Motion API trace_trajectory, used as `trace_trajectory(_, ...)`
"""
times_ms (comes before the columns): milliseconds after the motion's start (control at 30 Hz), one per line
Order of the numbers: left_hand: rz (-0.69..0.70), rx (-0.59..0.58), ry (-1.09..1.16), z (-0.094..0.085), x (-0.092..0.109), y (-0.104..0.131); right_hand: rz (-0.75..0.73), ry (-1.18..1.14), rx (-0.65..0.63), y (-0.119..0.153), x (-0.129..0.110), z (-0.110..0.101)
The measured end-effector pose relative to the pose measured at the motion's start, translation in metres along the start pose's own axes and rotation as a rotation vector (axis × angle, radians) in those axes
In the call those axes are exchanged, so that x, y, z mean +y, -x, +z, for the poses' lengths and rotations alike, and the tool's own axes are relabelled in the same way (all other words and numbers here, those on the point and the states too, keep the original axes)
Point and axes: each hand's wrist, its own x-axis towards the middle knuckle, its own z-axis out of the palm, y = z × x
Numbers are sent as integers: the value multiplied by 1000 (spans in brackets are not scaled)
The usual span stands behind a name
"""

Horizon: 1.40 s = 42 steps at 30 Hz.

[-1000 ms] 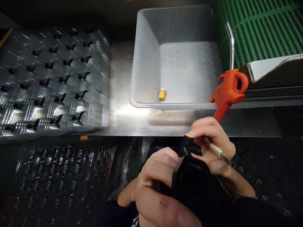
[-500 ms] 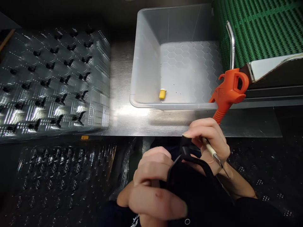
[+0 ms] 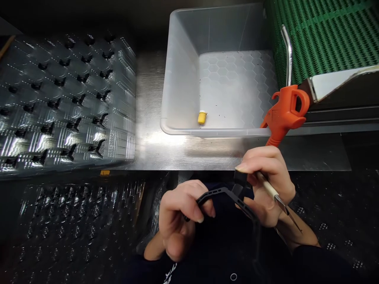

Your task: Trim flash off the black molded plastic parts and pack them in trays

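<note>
My left hand (image 3: 183,215) is closed, thumb and fingers gripping one end of a thin, bent black plastic part (image 3: 217,191) with small slots along its edge. The part's blocky middle (image 3: 239,184) is pinched by my right hand (image 3: 268,183), also closed. Tucked between my right fingers is a slim knife (image 3: 268,186) with a cream handle; its pointed metal tip slants down past the wrist. Against my dark clothing, the part's lower arm is hard to make out. Both hands are just in front of the metal bench edge.
A translucent bin (image 3: 177,71) on the metal bench (image 3: 148,118) holds a small yellow piece (image 3: 202,117) and dark specks. An orange air gun (image 3: 282,112) hangs beside a green ribbed belt (image 3: 322,39). Clear trays of black parts (image 3: 68,102) stand at left.
My left hand has drawn back from the camera, and its grip has turned. The black plastic part has rotated, showing its slotted edge. My right hand has shifted slightly right with the knife.
</note>
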Motion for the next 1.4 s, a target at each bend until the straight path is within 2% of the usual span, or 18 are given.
trace_trajectory(100,-31,-54,49,-2,-4,6,-22,35,-12,-2,-3,-1)
trace_trajectory(200,-159,-22,99,-3,-8,12,-49,58,-11,-6,-6,-3)
trace_trajectory(333,-225,-116,150,-7,-15,18,-66,40,-21,-7,-6,-1)
trace_trajectory(500,-276,-128,161,-8,-25,26,-143,82,55,-5,-2,3)
trace_trajectory(633,-230,-127,166,-7,-26,27,-121,86,8,-6,-3,1)
trace_trajectory(833,-181,-1,221,-3,-21,28,-141,42,-1,-5,-3,-3)
trace_trajectory(1000,-164,-36,195,-1,-18,23,-103,52,-10,-4,-5,-3)
trace_trajectory(1233,-9,-70,63,-1,-8,14,-78,34,-26,-2,-2,-4)
trace_trajectory(1333,46,-104,2,3,-2,5,-58,-14,9,3,3,-2)
trace_trajectory(1400,121,-68,-10,7,1,-1,-65,-10,30,4,6,0)
